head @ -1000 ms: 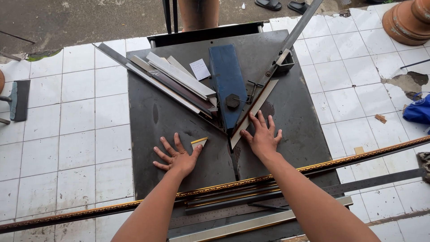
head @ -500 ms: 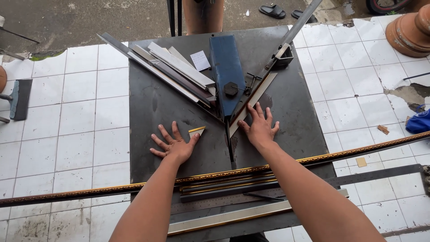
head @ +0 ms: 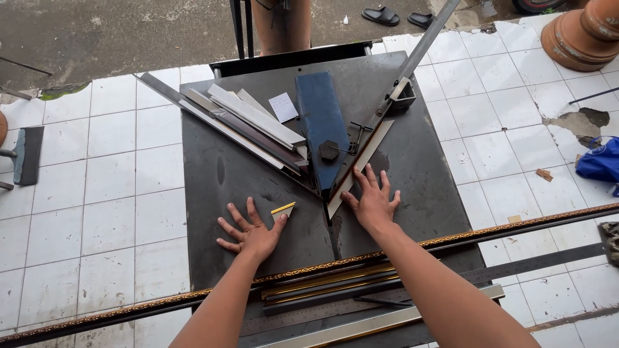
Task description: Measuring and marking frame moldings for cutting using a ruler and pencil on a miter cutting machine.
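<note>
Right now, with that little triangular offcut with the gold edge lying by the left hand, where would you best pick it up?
Probably by its two long edges near the wide end, pinched from above. The triangular offcut lies flat on the dark metal table, so nothing can slip beneath it. Its point aims at the left hand, whose fingertips are right beside it. The right hand lies on a pale moulding strip.

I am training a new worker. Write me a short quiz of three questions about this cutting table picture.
1. True or false: the left hand grips the blue blade cover.
2. Which hand presses the pale moulding strip? A) left B) right
3. Fill in: a small gold-edged offcut lies by the fingertips of the ___ hand.

Key: 1 false, it lies flat on the dark table. 2 B, the right hand. 3 left.
</note>
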